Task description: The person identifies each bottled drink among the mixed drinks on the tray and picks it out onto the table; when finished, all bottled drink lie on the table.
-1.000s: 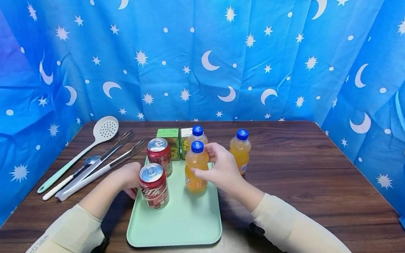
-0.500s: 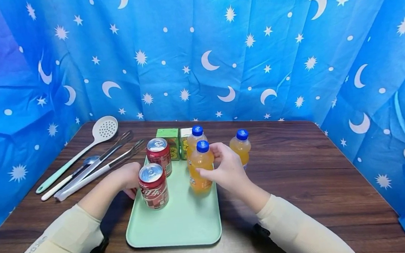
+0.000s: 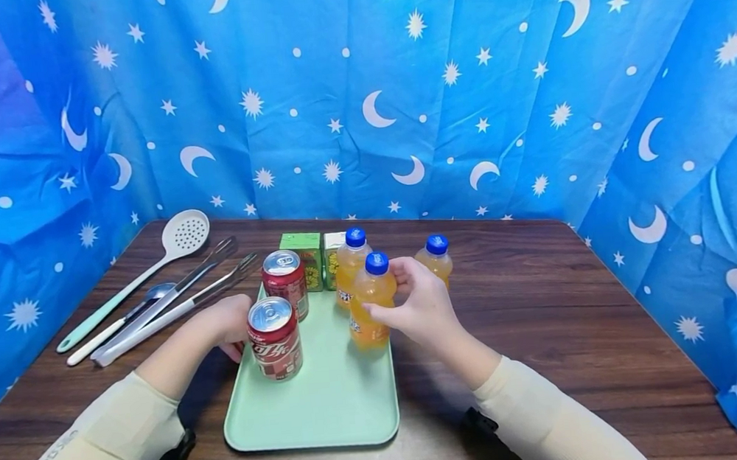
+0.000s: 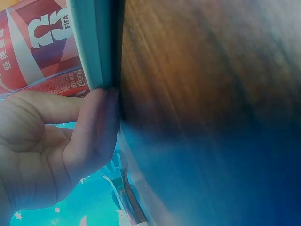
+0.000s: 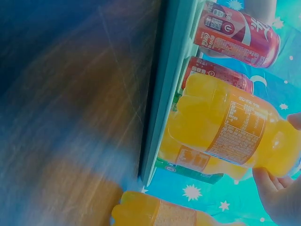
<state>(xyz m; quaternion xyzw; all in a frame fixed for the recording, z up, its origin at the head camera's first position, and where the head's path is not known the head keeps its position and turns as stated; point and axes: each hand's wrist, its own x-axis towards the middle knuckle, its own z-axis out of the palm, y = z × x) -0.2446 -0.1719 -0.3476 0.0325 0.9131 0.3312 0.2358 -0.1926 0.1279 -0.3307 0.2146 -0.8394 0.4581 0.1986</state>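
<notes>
My right hand (image 3: 424, 304) holds an orange soda bottle (image 3: 369, 293) with a blue cap, thumb and fingers around its upper part. The bottle is upright at the right side of the pale green tray (image 3: 319, 412), its base close to the tray's surface in the right wrist view. Just behind it stands another orange soda bottle (image 3: 348, 261). At the tray's left edge, my left hand (image 3: 230, 326) pinches the rim, as the left wrist view (image 4: 80, 132) shows. Beside that hand, a red cola can (image 3: 276, 351) stands on the tray with a second cola can (image 3: 285, 291) behind.
Two drink cartons, one green (image 3: 304, 258) and one white-topped (image 3: 334, 261), stand at the tray's far end. A third orange soda bottle (image 3: 436, 259) is on the table right of the tray. On the left lie a slotted skimmer (image 3: 186, 234), tongs (image 3: 169, 301) and other utensils.
The right hand has moved the held bottle to the right, toward the tray's right edge. The left hand has stayed at the rim. The head view has shifted slightly.
</notes>
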